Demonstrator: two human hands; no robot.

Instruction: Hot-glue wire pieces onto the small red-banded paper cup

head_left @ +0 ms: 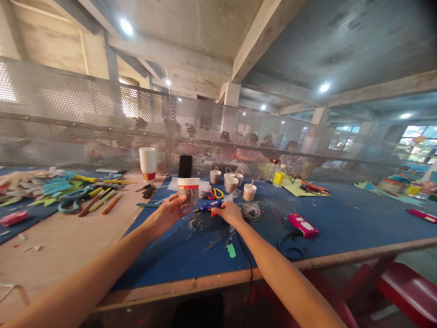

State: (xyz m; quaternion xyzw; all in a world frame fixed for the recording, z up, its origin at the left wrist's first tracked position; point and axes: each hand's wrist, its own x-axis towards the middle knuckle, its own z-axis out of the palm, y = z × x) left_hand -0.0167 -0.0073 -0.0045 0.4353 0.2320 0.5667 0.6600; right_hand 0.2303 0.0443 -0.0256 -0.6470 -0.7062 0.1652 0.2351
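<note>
Holding a paper cup (188, 189) upright above the blue desk (341, 223), the left hand (169, 210) has its grip wrapped around the cup's side. Just right, the right hand (229, 212) clasps a blue glue gun (209, 206) low over the desk.

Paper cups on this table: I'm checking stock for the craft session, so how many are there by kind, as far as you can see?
Red-banded cup held in the left hand: 1
Stack of white cups, number of cups unclear: 1
Small cups with handles: 3
Small cup with a stick in it: 1
Total: 6, counting the stack once
</note>
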